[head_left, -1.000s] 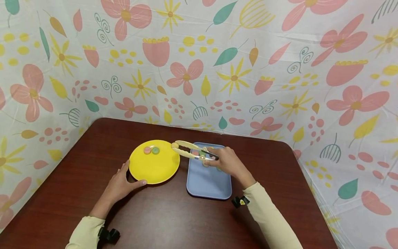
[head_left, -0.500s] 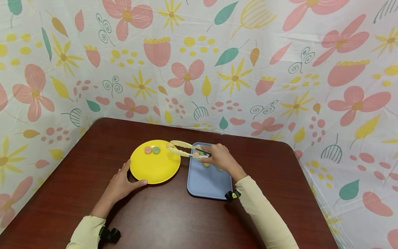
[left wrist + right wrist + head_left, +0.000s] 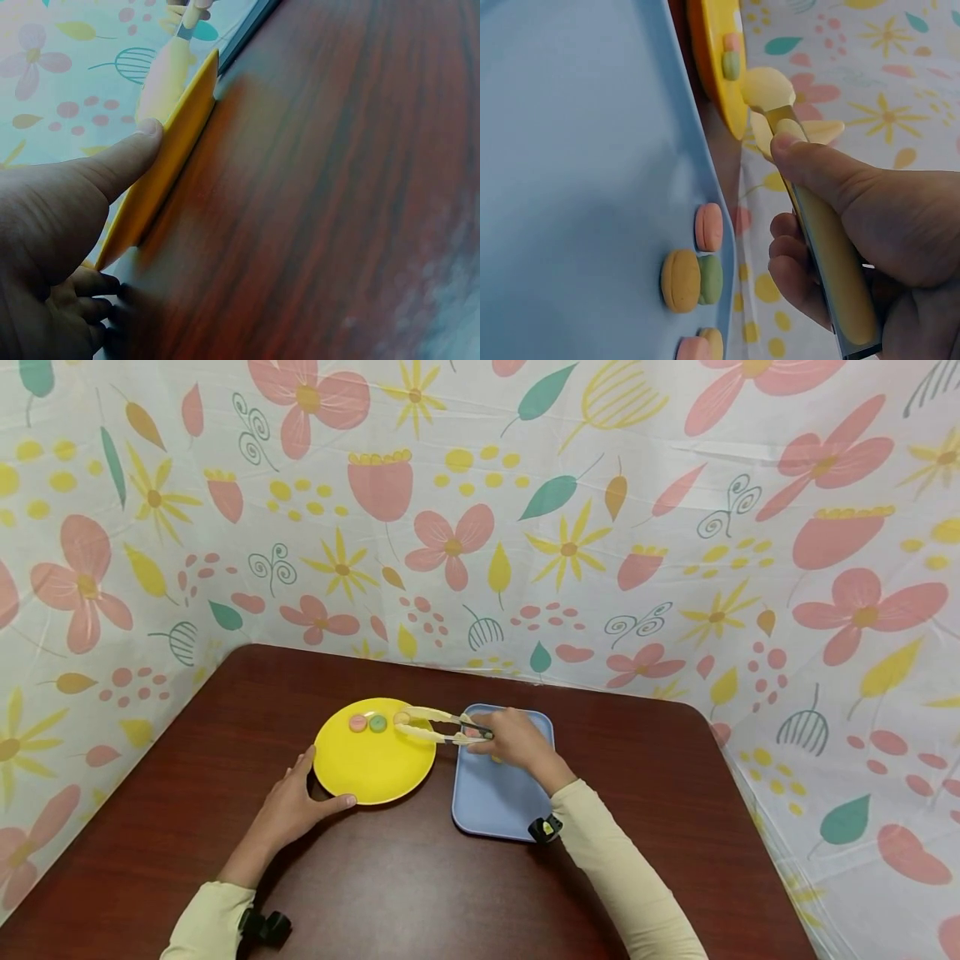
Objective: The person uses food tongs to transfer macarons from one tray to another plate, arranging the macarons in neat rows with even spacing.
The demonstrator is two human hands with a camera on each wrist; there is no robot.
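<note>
A yellow plate lies on the table, with a pink macaron and a green macaron near its far edge. My left hand holds the plate's near-left rim, thumb on the edge and fingers around the left side. My right hand grips cream-and-metal tongs, whose tips reach over the plate's right part. A yellowish macaron sits at the tong tips; in the right wrist view the tips hide it. Whether it touches the plate I cannot tell.
Right of the plate lies a blue tray, partly under my right hand. Several macarons are on it, among them a yellow macaron and a pink macaron. A flower-patterned cloth hangs behind the brown table.
My right hand has moved left with the tongs, carrying the yellowish macaron from the plate's right edge to farther over the plate. The left hand and plate have stayed put.
</note>
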